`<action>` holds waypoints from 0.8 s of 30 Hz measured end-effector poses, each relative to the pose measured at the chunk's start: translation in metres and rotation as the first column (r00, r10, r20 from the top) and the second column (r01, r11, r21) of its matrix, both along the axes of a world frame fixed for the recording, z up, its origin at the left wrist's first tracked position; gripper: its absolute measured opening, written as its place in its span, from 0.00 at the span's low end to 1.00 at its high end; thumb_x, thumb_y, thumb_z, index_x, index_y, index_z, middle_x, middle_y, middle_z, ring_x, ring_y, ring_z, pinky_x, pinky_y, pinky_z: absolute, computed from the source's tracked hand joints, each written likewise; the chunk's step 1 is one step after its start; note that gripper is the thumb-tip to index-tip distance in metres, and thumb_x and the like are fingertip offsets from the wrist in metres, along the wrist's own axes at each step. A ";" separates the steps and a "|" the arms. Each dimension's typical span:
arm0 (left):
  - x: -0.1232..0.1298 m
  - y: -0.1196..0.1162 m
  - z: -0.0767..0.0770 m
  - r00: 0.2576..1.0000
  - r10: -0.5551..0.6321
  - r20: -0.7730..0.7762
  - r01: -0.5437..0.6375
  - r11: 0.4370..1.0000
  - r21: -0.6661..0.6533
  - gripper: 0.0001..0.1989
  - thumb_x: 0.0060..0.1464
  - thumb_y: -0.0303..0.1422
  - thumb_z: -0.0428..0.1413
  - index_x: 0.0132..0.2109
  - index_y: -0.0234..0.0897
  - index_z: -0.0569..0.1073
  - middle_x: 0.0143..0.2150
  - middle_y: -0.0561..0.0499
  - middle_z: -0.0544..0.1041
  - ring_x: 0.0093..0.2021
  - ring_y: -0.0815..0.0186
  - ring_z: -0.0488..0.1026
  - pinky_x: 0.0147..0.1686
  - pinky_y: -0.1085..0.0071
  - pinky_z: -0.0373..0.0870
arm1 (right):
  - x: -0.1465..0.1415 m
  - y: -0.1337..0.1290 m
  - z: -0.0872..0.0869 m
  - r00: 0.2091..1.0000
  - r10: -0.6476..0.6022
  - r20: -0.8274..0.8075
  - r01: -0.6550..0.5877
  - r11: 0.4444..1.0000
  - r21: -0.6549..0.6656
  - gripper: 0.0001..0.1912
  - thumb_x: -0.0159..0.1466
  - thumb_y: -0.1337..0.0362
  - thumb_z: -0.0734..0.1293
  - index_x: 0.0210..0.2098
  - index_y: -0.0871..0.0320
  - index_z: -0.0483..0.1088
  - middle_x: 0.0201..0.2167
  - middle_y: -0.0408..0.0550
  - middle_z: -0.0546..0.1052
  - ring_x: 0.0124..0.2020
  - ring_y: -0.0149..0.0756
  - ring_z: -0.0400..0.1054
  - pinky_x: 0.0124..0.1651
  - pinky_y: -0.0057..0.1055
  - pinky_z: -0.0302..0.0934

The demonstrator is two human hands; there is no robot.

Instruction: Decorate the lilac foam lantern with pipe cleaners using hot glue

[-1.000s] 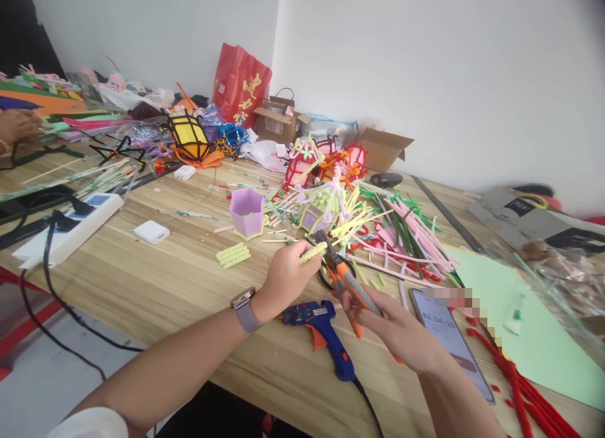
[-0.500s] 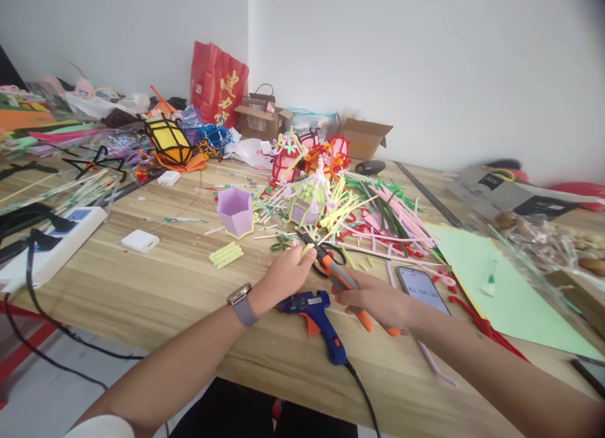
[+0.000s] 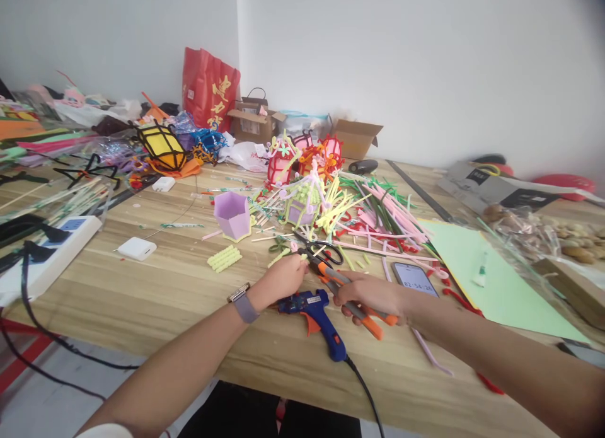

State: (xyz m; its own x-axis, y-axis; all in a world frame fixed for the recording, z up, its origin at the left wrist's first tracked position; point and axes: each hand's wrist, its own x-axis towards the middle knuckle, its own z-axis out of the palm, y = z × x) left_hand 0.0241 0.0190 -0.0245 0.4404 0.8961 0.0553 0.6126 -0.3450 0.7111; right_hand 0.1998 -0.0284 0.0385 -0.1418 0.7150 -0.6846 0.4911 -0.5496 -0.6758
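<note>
My left hand [image 3: 286,275] has its fingers closed in a pinch on a thin yellow-green pipe cleaner [image 3: 278,257]. Wrapped round the grey-and-orange handles of a pair of pliers [image 3: 341,279] is my right hand [image 3: 371,296]. The plier jaws point at my left fingertips; whether they bite on the pipe cleaner I cannot tell. Just below lies a blue glue gun [image 3: 317,309] with an orange trigger. Black scissors [image 3: 334,254] rest behind the pliers. Left of my hands sit a row of joined short yellow-green pieces [image 3: 224,259] and a purple six-sided cup [image 3: 232,216].
Behind stand a green-and-purple lantern [image 3: 301,205] and several red ones. Pink pipe cleaners [image 3: 394,214] lie in a pile to the right, near a phone [image 3: 414,279] and a green sheet [image 3: 491,283]. A white power strip [image 3: 57,252] is at left, a red bag [image 3: 210,88] at back.
The view has shifted slightly, so most things sit a little further left. My left hand has moved slightly down and left, and the plier handles have turned in my right hand.
</note>
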 end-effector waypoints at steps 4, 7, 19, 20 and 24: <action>0.000 -0.002 0.002 0.999 -0.013 0.039 0.013 1.000 -0.001 0.14 0.59 0.30 0.44 0.25 0.39 0.64 0.26 0.49 0.72 0.28 0.63 0.68 0.30 0.69 0.62 | 0.002 0.000 -0.001 1.000 -0.007 0.011 0.007 1.000 -0.008 0.13 0.43 0.68 0.65 0.29 0.54 0.60 0.18 0.38 0.66 0.21 0.30 0.64 0.19 0.24 0.54; 0.001 -0.003 0.002 0.998 -0.015 0.063 0.015 1.000 0.003 0.15 0.59 0.30 0.44 0.25 0.39 0.64 0.25 0.50 0.72 0.28 0.64 0.67 0.30 0.69 0.62 | 0.003 0.000 -0.001 1.000 -0.016 0.002 0.016 1.000 0.000 0.13 0.43 0.68 0.64 0.28 0.54 0.60 0.20 0.38 0.66 0.20 0.29 0.64 0.19 0.25 0.56; 0.001 0.002 0.000 0.995 -0.003 0.103 0.005 1.000 -0.013 0.14 0.58 0.30 0.45 0.24 0.40 0.64 0.22 0.51 0.69 0.26 0.63 0.65 0.28 0.69 0.60 | 0.001 -0.002 0.001 0.993 -0.095 -0.072 0.089 0.992 -0.087 0.21 0.41 0.70 0.62 0.37 0.53 0.61 0.18 0.33 0.59 0.16 0.23 0.52 0.18 0.21 0.43; 0.000 0.003 0.000 0.994 -0.005 0.108 0.007 1.000 -0.020 0.14 0.58 0.31 0.44 0.24 0.40 0.64 0.22 0.51 0.68 0.25 0.63 0.65 0.28 0.69 0.59 | 0.002 -0.001 0.003 0.995 -0.068 -0.079 0.062 0.995 -0.078 0.22 0.42 0.69 0.62 0.38 0.53 0.62 0.18 0.34 0.59 0.16 0.24 0.52 0.19 0.21 0.43; -0.004 0.006 0.004 0.989 -0.035 0.146 0.040 0.999 -0.032 0.16 0.59 0.34 0.45 0.23 0.41 0.62 0.19 0.54 0.64 0.22 0.63 0.62 0.26 0.69 0.57 | 0.014 0.003 0.008 0.992 0.125 0.030 -0.127 0.986 0.103 0.19 0.46 0.67 0.64 0.39 0.54 0.66 0.20 0.37 0.63 0.21 0.28 0.56 0.21 0.24 0.48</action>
